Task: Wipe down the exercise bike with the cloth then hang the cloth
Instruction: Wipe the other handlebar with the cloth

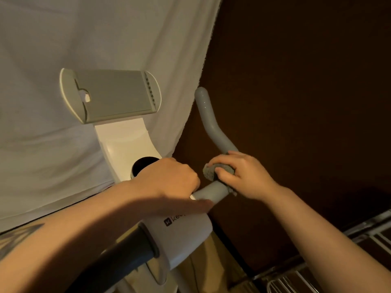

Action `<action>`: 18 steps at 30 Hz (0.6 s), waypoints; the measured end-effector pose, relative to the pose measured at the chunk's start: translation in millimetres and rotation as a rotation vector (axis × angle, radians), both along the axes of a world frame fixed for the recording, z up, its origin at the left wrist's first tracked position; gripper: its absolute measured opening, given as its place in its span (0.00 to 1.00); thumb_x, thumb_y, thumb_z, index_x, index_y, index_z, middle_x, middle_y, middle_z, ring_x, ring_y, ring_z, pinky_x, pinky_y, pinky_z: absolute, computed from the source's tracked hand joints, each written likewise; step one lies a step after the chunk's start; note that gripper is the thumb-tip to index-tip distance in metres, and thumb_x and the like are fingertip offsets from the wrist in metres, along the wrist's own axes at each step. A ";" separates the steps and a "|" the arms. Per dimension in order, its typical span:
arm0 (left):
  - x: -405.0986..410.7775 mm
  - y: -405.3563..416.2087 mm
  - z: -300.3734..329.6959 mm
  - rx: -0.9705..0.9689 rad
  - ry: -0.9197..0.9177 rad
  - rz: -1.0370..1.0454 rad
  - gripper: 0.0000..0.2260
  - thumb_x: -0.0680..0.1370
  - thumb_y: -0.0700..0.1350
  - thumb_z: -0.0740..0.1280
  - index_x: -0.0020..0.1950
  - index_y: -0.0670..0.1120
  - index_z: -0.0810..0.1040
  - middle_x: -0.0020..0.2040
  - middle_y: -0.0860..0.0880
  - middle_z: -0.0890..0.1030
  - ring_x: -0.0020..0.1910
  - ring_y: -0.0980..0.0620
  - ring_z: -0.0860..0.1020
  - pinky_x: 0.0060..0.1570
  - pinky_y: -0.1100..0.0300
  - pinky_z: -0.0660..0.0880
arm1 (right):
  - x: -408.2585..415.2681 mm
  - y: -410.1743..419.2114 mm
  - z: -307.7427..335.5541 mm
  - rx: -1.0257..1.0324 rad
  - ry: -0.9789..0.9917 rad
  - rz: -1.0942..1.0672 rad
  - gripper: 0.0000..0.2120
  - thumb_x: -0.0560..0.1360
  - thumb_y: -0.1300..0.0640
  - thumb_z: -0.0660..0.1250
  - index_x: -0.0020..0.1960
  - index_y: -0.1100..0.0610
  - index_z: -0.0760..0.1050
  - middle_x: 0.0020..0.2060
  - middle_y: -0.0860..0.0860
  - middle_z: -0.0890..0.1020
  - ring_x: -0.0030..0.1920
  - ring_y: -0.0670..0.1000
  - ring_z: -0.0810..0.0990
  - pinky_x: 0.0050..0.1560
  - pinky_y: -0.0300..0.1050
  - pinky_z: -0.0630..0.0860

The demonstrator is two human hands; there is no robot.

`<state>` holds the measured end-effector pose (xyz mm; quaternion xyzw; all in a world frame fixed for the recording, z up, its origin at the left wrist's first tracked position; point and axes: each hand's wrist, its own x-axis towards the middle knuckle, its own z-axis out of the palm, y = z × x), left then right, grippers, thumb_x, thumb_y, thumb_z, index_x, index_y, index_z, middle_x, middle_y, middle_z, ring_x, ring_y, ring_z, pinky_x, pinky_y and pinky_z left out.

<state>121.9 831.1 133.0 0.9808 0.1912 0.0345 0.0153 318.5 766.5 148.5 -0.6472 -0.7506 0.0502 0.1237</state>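
Head view, cloth (211, 170) under right hand (243, 176)

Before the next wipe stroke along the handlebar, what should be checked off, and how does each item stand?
1. Cloth in the right hand: ok, fingers curled round it.
2. Cloth wrapped on the grey handlebar: ok.
3. Left hand steadying the bar near the stem: ok, it grips there.
4. Upper handlebar free to wipe: ok.
5. Tablet holder wiped: cannot tell.
6. Hanging spot for the cloth: cannot tell; a wire rack shows at lower right.
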 end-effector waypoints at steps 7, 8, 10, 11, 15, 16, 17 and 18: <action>-1.0 2.2 -7.5 0.010 -0.025 0.009 0.33 0.69 0.75 0.41 0.42 0.54 0.76 0.38 0.54 0.77 0.35 0.56 0.74 0.46 0.52 0.76 | 6.9 3.6 -0.3 -0.136 0.082 -0.012 0.09 0.79 0.50 0.61 0.56 0.43 0.77 0.49 0.39 0.81 0.53 0.40 0.76 0.68 0.43 0.64; -1.6 2.0 -6.8 0.006 -0.020 0.011 0.32 0.70 0.75 0.42 0.42 0.54 0.76 0.37 0.54 0.76 0.35 0.56 0.74 0.45 0.53 0.75 | 12.2 6.8 -1.4 -0.097 0.064 -0.045 0.09 0.79 0.50 0.60 0.56 0.43 0.77 0.51 0.40 0.81 0.55 0.41 0.76 0.72 0.42 0.59; -3.7 -0.2 -3.5 -0.024 -0.024 0.012 0.29 0.72 0.74 0.45 0.40 0.54 0.74 0.37 0.54 0.76 0.34 0.57 0.73 0.42 0.60 0.71 | 2.7 -0.1 -14.9 0.081 0.138 -0.145 0.09 0.79 0.52 0.62 0.56 0.47 0.79 0.51 0.43 0.82 0.55 0.44 0.77 0.69 0.41 0.62; -4.6 -1.7 -0.2 -0.037 -0.025 0.006 0.27 0.73 0.74 0.46 0.39 0.54 0.73 0.37 0.54 0.75 0.34 0.57 0.72 0.39 0.65 0.66 | -9.3 -9.7 -24.0 0.178 0.220 -0.173 0.09 0.78 0.53 0.63 0.55 0.49 0.80 0.50 0.44 0.82 0.54 0.44 0.77 0.68 0.42 0.64; -2.6 -4.9 10.7 -0.096 -0.042 0.044 0.23 0.74 0.71 0.52 0.41 0.53 0.71 0.39 0.55 0.75 0.38 0.56 0.72 0.33 0.66 0.60 | -20.1 -30.5 -51.8 0.414 0.392 -0.185 0.12 0.76 0.54 0.65 0.57 0.53 0.80 0.53 0.45 0.82 0.56 0.39 0.77 0.75 0.44 0.54; 2.1 -5.2 11.5 -0.138 -0.075 0.081 0.19 0.75 0.69 0.54 0.43 0.54 0.71 0.40 0.55 0.75 0.38 0.56 0.73 0.34 0.64 0.64 | -10.3 -25.8 -51.7 0.461 0.412 -0.273 0.12 0.76 0.55 0.66 0.59 0.52 0.80 0.55 0.44 0.81 0.58 0.39 0.76 0.76 0.47 0.54; 9.3 -5.7 11.6 -0.180 -0.107 0.124 0.16 0.77 0.66 0.55 0.45 0.55 0.71 0.41 0.55 0.76 0.40 0.56 0.74 0.37 0.61 0.68 | -0.3 -20.3 -49.1 0.503 0.455 -0.385 0.13 0.78 0.56 0.66 0.61 0.52 0.78 0.58 0.44 0.80 0.60 0.39 0.75 0.75 0.49 0.56; 18.6 -6.4 11.1 -0.211 -0.127 0.165 0.13 0.79 0.63 0.55 0.47 0.56 0.71 0.43 0.55 0.76 0.41 0.56 0.75 0.40 0.58 0.71 | 6.2 -13.8 -45.1 0.539 0.514 -0.493 0.14 0.78 0.57 0.66 0.64 0.52 0.77 0.60 0.44 0.78 0.62 0.40 0.73 0.74 0.51 0.60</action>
